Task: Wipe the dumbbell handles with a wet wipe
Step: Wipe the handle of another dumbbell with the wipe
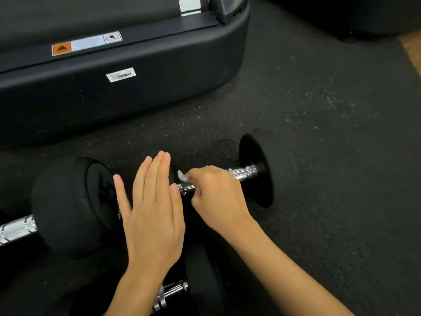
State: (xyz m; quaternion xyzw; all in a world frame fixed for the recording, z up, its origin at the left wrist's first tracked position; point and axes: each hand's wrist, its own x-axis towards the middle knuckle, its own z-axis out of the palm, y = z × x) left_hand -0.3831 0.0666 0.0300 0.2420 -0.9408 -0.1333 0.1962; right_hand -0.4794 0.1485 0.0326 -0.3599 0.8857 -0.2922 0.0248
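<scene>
A black dumbbell lies on the dark rubber floor, its right head [262, 169] in full view and its chrome handle [245, 172] partly showing. My right hand [211, 197] is closed around that handle with a white wet wipe [182, 176] bunched under the fingers; a corner of it pokes out on the left. My left hand [151, 215] is flat with fingers together, resting against the dumbbell's left head, which it hides. A second dumbbell [75, 206] lies at the left with its chrome bar [17, 230] running off the edge. A third dumbbell [205, 281] lies below my wrists.
A large black machine base [136, 92] with warning stickers and a barcode label fills the upper left, close behind the dumbbells. Speckled black rubber flooring [330, 133] stretches to the right. A strip of tan floor [413, 51] shows at the far right edge.
</scene>
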